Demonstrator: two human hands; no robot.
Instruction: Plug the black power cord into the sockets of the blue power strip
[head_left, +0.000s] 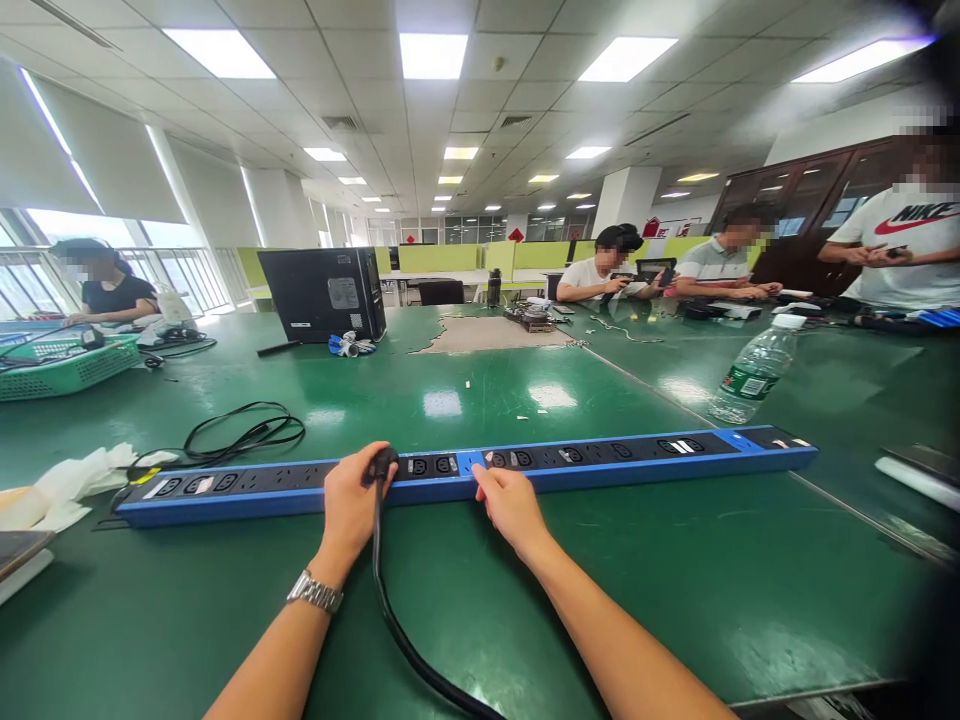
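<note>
clamped with left hand [349,500] on plug [382,465], at power strip [600,460] lying crosswise just ahead. steadied by right hand [510,505], fingers spread flat.

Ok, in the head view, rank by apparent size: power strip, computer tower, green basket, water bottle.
1. Blue power strip, widest by far.
2. Black computer tower, farther off.
3. Green basket, cropped at the edge; unsure against the tower.
4. Water bottle.

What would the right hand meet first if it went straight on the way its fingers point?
The blue power strip: the right hand rests its fingertips on the strip's near edge, so there looks to be no free travel ahead.
</note>
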